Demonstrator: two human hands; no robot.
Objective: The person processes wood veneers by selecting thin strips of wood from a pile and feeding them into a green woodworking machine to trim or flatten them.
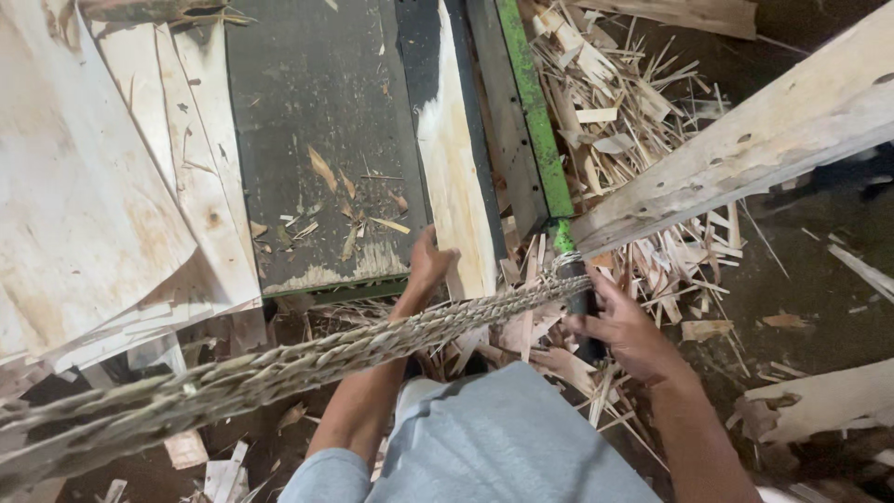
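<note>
Here our right hand (622, 328) curls its fingers (585, 326) round the dark post where the braided rope (372, 346) ends, its length running left, while our left hand (430, 264) grips the veneer strip (454, 168).

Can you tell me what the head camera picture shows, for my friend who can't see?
A person's left hand touches a pale wood strip on a dark machine bed, while the right hand rests by a green bar. A braided rope crosses in front, above wood scraps.
</note>
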